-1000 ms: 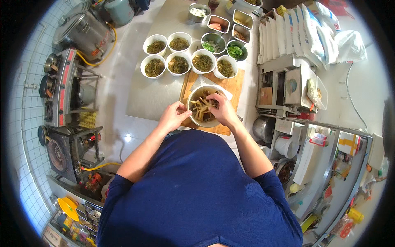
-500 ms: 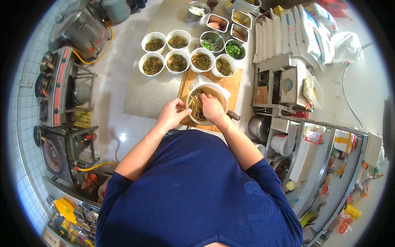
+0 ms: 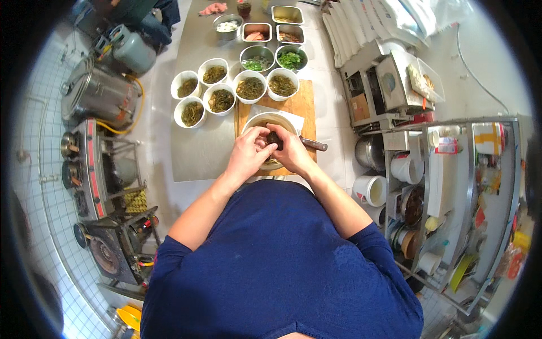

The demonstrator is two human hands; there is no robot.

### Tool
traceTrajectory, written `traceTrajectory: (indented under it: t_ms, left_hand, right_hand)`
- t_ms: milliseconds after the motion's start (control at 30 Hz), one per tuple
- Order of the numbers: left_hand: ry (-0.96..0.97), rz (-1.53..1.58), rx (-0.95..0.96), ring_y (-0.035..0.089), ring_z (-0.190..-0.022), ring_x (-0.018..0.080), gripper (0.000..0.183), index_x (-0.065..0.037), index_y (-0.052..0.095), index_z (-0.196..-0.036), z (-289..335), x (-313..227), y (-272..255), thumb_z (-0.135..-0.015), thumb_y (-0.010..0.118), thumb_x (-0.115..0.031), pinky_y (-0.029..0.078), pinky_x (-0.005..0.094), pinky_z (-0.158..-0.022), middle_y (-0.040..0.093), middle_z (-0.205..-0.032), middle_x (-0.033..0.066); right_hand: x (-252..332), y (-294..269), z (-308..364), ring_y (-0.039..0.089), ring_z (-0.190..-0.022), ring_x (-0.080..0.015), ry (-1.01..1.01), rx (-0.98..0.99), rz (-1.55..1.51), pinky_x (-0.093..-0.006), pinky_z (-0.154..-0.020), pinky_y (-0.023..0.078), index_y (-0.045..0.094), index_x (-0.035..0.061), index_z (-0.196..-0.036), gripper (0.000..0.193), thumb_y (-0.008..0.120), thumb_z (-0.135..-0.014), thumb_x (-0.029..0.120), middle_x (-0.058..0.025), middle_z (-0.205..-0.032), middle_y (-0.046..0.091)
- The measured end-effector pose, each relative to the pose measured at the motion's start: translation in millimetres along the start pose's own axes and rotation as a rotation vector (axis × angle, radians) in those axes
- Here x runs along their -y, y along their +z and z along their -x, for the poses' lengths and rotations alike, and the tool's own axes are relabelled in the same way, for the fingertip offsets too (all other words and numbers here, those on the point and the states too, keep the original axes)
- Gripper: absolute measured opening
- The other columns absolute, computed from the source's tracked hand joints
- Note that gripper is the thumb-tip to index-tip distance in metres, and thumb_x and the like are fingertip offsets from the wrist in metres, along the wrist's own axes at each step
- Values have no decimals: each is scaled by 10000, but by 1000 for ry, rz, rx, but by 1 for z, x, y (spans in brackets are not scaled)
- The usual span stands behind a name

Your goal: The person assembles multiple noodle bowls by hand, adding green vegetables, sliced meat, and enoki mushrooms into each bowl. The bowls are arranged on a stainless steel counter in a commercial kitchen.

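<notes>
- Two hands, close together over the mixing bowl (image 3: 275,117): right hand (image 3: 290,149) curled around a dark lump (image 3: 275,139), left hand (image 3: 249,152) bent in against it. Can't tell if the left actually grips.
- That bowl's mid-frame on a wooden board (image 3: 307,107), brown handle (image 3: 314,144) just right. Fingers hide most of its contents; looks mid-job to me.
- Six white bowls (image 3: 250,102), upper centre-left, already hold dark green strands (image 3: 220,100), so I'd call those filled.
- Chopped greens (image 3: 290,60) remain in a tub further up. No clue how much is left overall.
</notes>
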State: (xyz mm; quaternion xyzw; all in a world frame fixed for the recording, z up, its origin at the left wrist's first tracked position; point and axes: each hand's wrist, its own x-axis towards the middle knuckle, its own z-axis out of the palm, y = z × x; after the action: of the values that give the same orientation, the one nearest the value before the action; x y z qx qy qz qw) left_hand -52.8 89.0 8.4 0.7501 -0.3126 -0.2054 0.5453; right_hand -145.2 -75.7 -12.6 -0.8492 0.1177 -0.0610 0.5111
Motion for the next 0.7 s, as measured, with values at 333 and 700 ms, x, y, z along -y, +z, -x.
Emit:
traceTrajectory:
  t_ms: [333,700]
  left_hand:
    - [-182,169,59,708,-977,127,213,39,675,-1240,-8,40,2,-1038,695,-25,594,281,-857,735,-1109,82]
    - [-53,-26,40,689,-868,121,212,26,728,-1155,-13,39,0,-954,782,-14,561,278,-797,756,-1010,60]
  right_hand:
    - [-4,4,10,727,-1003,-439,82,-130,-67,-507,-898,578,681,27,-1178,307,700,-872,48,-230,-1041,750]
    - [-10,4,5,743,-960,-389,51,-172,-60,-494,-817,583,735,27,-989,181,766,-820,85,-189,-965,763]
